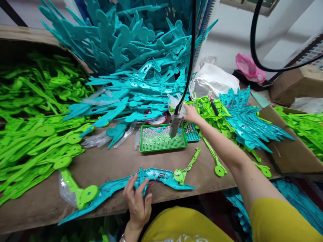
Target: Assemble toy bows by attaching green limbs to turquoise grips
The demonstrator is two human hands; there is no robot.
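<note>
A long turquoise plastic shell (108, 189) lies along the front of the table, open side up, with thin wires and a small dark component inside. My left hand (138, 201) rests on its middle, fingers spread and thumb apart. A green arm piece (87, 196) sits on the shell's left part, and another jointed green piece (179, 175) on its right. Stretched forward, my right hand (191, 113) is behind the hanging electric screwdriver (176, 124), close to a clear plastic bag and green parts. Its fingertips are hidden.
A green tray (164, 146) of small screws stands mid-table, beside a turquoise tray (193, 134) of small parts. Turquoise parts (141, 43) pile high behind. Green parts (37, 141) heap at left. At right stands a cardboard box (285, 151). The screwdriver's black cable (193, 43) hangs down.
</note>
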